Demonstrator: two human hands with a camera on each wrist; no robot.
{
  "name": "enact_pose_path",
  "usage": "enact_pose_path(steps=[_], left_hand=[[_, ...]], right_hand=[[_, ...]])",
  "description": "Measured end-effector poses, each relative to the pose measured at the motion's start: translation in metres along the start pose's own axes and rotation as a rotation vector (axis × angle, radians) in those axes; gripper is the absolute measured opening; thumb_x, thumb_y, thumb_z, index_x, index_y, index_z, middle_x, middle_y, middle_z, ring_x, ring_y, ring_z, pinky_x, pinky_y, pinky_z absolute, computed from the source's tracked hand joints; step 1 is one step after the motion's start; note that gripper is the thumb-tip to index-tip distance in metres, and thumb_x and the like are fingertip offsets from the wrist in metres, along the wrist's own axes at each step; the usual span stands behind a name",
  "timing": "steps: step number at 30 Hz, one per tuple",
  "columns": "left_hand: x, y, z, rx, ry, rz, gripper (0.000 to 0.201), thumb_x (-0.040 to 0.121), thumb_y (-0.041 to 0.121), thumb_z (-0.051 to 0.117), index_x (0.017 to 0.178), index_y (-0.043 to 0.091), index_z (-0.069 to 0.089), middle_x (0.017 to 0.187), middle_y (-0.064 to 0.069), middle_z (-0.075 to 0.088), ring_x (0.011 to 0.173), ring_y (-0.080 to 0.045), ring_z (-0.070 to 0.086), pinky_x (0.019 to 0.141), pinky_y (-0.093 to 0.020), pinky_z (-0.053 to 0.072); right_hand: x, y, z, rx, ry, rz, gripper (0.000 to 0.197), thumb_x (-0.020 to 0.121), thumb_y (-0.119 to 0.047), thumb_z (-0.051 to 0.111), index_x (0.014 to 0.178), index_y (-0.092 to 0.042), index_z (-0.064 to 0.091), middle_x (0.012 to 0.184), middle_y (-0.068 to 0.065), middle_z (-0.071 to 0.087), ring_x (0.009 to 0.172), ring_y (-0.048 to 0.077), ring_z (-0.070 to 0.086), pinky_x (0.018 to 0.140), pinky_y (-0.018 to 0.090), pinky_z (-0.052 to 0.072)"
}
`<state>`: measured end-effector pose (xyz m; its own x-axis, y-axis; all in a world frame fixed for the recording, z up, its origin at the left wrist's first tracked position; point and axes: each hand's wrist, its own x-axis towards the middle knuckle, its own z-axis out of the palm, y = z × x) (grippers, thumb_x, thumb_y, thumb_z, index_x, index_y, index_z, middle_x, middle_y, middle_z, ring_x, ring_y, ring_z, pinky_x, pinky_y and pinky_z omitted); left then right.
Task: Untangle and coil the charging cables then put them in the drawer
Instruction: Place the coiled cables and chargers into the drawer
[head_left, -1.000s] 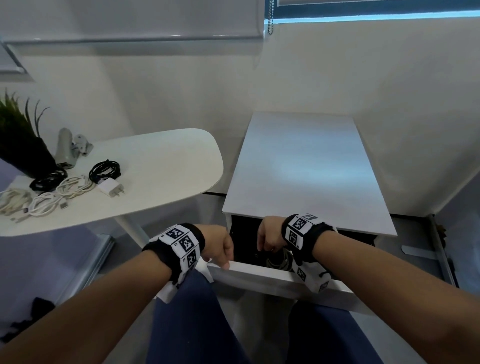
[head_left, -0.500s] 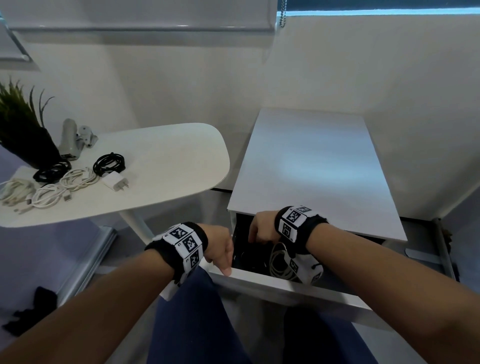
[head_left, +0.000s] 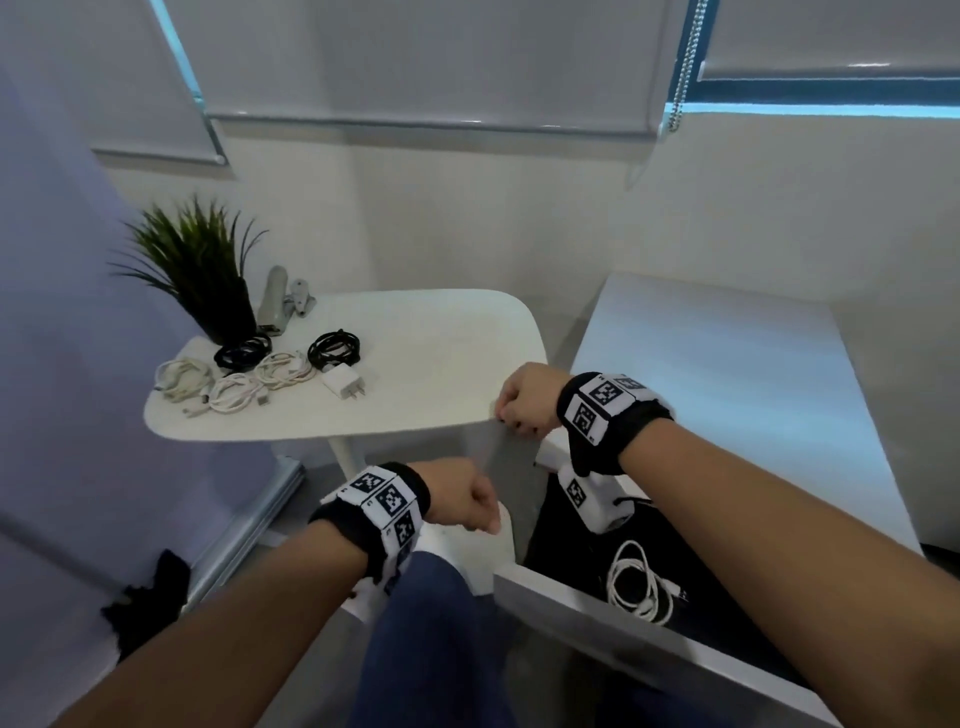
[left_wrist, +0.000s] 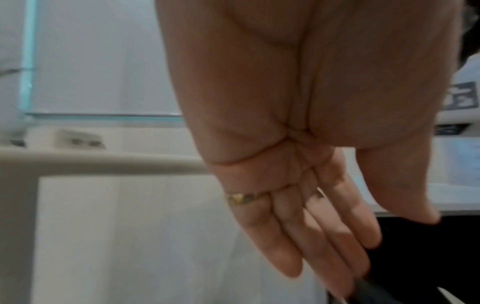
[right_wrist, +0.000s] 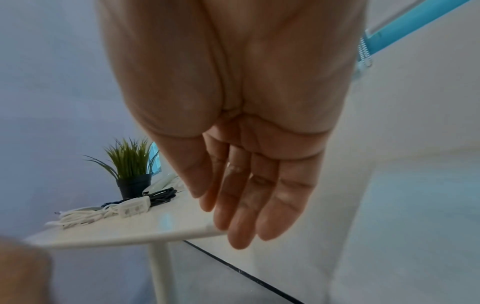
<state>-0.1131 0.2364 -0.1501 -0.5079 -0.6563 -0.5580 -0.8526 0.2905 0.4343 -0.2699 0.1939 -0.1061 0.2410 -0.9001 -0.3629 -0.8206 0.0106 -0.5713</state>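
Judging by looks, the coiled cables (head_left: 270, 371) left of centre on the table (head_left: 441, 374) were light, floppy, springy — best pinched across the whole loop so it won't unwind. One white coil (head_left: 641, 579) already lay in the drawer (head_left: 597, 618), lower right. Both hands empty: left hand (left_wrist: 306, 205) & right hand (right_wrist: 246, 185) w/ fingers straight, close together — right near the table edge.

1. A green plant in a black pot (head_left: 200, 270) stands on the white table (head_left: 441, 374), at about ten o'clock.
2. A small grey thing (head_left: 275, 301) stands just beside the pot.
3. A white plug (head_left: 344, 385) lies on the table.
4. A bead chain (head_left: 685, 62) hangs at one o'clock.
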Motion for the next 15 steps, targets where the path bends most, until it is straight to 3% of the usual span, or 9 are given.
enact_pose_path(steps=[4,6,8,10,12,15], left_hand=[[-0.019,-0.024,-0.033,0.040,0.324,0.008,0.022,0.087,0.033,0.064,0.099,0.016,0.071,0.089,0.002,0.064,0.082,-0.010,0.052,0.067,-0.017,0.038],[-0.027,-0.039,-0.048,-0.005,0.519,0.016,0.019,0.087,0.031,0.064,0.091,0.014,0.070,0.081,0.003,0.061,0.077,-0.011,0.052,0.060,-0.014,0.035],[-0.033,-0.056,-0.061,-0.034,0.720,-0.003,0.014,0.087,0.025,0.063,0.087,0.012,0.068,0.083,-0.001,0.063,0.078,-0.016,0.056,0.065,-0.022,0.040],[-0.034,-0.076,-0.075,0.019,0.895,-0.041,0.010,0.087,0.015,0.058,0.091,0.011,0.067,0.094,-0.008,0.064,0.089,-0.024,0.058,0.078,-0.031,0.045],[-0.034,-0.097,-0.088,0.113,0.977,-0.164,0.021,0.086,0.011,0.052,0.103,0.012,0.065,0.108,-0.013,0.060,0.103,-0.030,0.055,0.087,-0.038,0.045],[-0.035,-0.123,-0.109,0.277,0.876,-0.493,0.034,0.089,0.020,0.047,0.122,0.018,0.055,0.123,-0.013,0.053,0.115,-0.033,0.048,0.094,-0.045,0.039]], right_hand=[[0.019,-0.028,0.007,-0.063,0.048,-0.063,0.020,0.088,-0.007,0.054,0.099,-0.004,0.071,0.076,0.007,0.063,0.074,0.021,0.059,0.058,0.027,0.047],[0.029,-0.041,0.011,-0.120,0.068,-0.103,0.022,0.089,-0.011,0.056,0.104,-0.007,0.071,0.085,0.005,0.066,0.083,0.018,0.059,0.066,0.024,0.044],[0.041,-0.053,0.015,-0.158,0.091,-0.127,0.023,0.089,-0.014,0.057,0.105,-0.010,0.072,0.106,0.005,0.069,0.096,0.020,0.061,0.077,0.022,0.043],[0.052,-0.066,0.018,-0.172,0.098,-0.147,0.023,0.089,-0.014,0.057,0.106,-0.011,0.071,0.115,0.005,0.068,0.107,0.022,0.060,0.084,0.023,0.043],[0.062,-0.078,0.021,-0.187,0.082,-0.156,0.025,0.090,-0.014,0.055,0.110,-0.010,0.070,0.119,0.006,0.066,0.112,0.023,0.058,0.086,0.023,0.041],[0.077,-0.099,0.025,-0.223,0.075,-0.166,0.028,0.093,-0.019,0.051,0.115,-0.009,0.066,0.123,0.009,0.063,0.113,0.025,0.057,0.085,0.024,0.041]])
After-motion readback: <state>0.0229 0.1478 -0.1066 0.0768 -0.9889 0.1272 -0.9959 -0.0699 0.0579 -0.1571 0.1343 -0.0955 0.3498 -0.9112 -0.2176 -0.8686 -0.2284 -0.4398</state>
